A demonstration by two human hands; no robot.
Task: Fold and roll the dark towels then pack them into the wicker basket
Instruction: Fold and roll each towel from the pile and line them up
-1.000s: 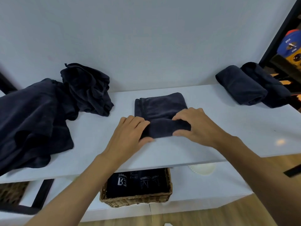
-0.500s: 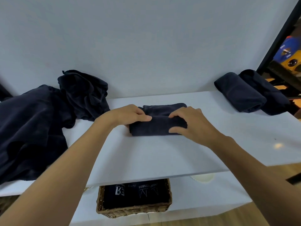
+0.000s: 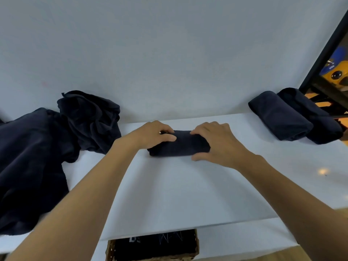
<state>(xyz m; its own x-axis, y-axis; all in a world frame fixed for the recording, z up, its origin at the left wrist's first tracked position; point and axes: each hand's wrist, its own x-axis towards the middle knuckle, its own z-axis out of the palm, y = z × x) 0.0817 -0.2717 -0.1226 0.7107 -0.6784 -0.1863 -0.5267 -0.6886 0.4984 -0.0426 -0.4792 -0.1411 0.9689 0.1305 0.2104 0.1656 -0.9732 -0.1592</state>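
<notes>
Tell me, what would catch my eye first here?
The left hand and right hand grip a dark rolled towel mid-way along the white tabletop. A heap of loose dark towels sprawls at left, two finished rolls lie far right, and a wicker basket peeks out below.

The towel (image 3: 180, 146) is matt cloth, the table (image 3: 178, 194) smooth, the basket (image 3: 111, 249) wicker.

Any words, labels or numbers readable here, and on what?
White print on the dark cloth in the wicker basket: blurred and cut off by the table edge, unreadable.
White mark on the blue object at far right: too blurred to read.
No other text shows.
</notes>
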